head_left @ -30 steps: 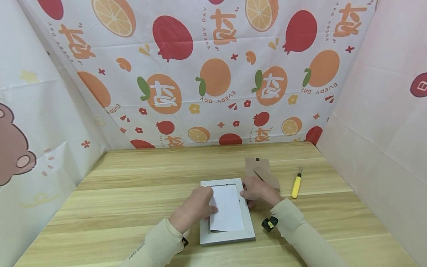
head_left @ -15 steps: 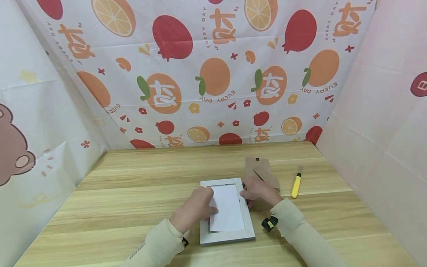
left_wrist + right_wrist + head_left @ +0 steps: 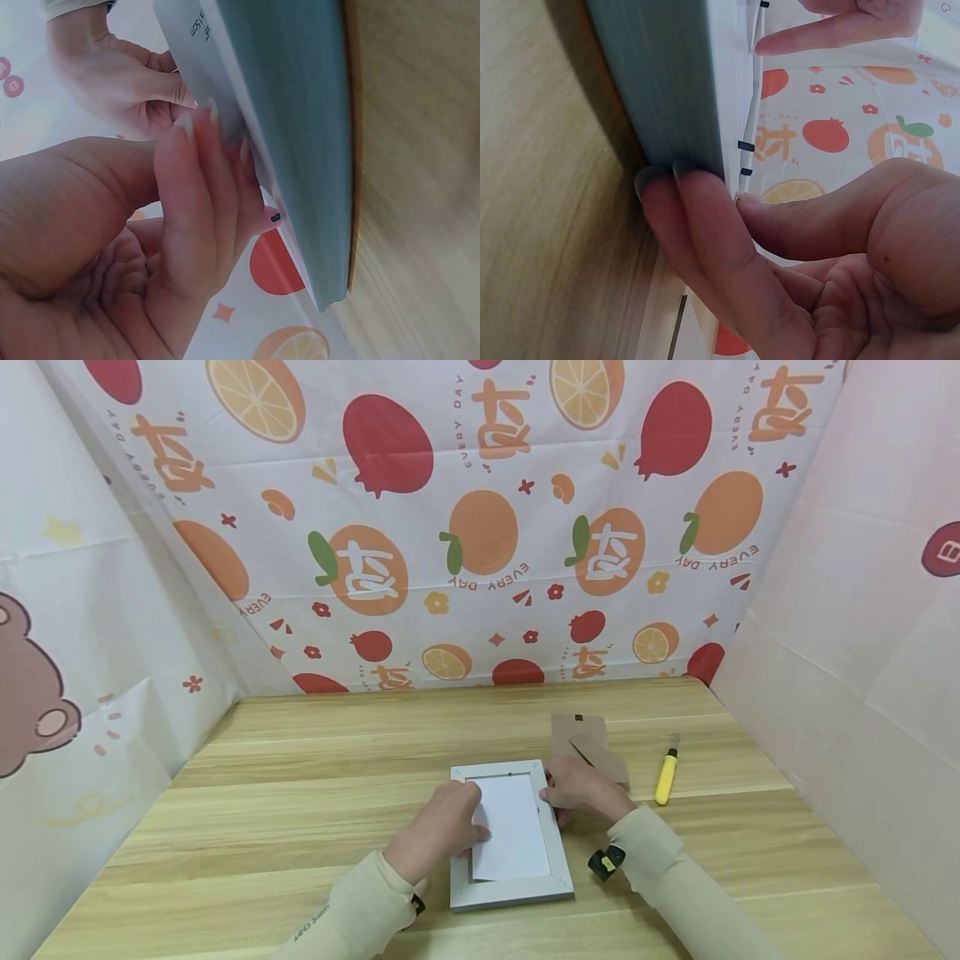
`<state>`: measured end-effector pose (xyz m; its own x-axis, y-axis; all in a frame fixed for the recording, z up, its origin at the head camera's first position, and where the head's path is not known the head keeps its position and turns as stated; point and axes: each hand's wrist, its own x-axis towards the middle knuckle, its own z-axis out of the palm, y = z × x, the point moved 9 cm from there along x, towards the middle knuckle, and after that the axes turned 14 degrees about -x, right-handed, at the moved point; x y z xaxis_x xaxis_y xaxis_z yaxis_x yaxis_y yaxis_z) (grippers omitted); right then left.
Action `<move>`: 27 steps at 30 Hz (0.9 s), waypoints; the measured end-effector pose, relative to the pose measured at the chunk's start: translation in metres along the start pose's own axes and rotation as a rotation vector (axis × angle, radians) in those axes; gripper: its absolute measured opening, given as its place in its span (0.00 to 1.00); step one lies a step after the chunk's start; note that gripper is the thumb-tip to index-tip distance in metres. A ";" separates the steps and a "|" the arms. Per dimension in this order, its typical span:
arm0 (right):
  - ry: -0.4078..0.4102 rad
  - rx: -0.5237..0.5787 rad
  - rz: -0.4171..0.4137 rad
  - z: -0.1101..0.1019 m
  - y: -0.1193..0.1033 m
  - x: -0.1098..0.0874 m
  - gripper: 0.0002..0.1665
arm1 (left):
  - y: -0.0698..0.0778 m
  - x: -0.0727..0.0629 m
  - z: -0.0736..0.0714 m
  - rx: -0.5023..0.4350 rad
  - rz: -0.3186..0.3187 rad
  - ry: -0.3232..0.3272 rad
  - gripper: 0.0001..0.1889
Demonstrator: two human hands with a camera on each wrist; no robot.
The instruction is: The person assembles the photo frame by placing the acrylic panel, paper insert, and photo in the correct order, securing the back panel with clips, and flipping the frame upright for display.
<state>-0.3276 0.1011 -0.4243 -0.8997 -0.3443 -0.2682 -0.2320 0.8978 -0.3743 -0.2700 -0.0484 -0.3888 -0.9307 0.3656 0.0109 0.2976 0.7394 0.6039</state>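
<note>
In the head view a white picture frame (image 3: 517, 891) lies back side up on the table, small dark tabs along its inner edge. Inside its opening sits a white paper sheet (image 3: 512, 835), bearing small printed size marks in the left wrist view. My left hand (image 3: 441, 825) is at the sheet's left edge, and its curled fingers appear to pinch it; fingertips (image 3: 187, 142) lie close against the frame's side. My right hand (image 3: 579, 783) grips the frame's right side, fingers (image 3: 712, 217) on the outer edge and thumb over the back.
A brown cardboard piece with a cut flap (image 3: 572, 728) lies behind the right hand. Further right is a yellow-handled tool (image 3: 666, 778) with a thin metal end. Printed cloth walls (image 3: 420, 635) enclose the wooden table (image 3: 322, 760) at back and sides.
</note>
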 end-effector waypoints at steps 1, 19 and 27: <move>0.001 -0.003 -0.001 0.000 0.000 0.000 0.11 | 0.000 0.000 0.000 0.003 0.005 0.003 0.14; -0.010 -0.004 0.009 0.000 0.000 0.001 0.10 | 0.001 0.000 0.000 0.013 0.027 0.014 0.15; -0.001 0.006 -0.018 -0.001 -0.003 0.000 0.09 | 0.001 -0.005 -0.016 0.018 0.064 0.087 0.18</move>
<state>-0.3273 0.0987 -0.4223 -0.8950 -0.3606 -0.2624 -0.2459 0.8899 -0.3842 -0.2685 -0.0588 -0.3752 -0.9245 0.3623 0.1189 0.3600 0.7264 0.5854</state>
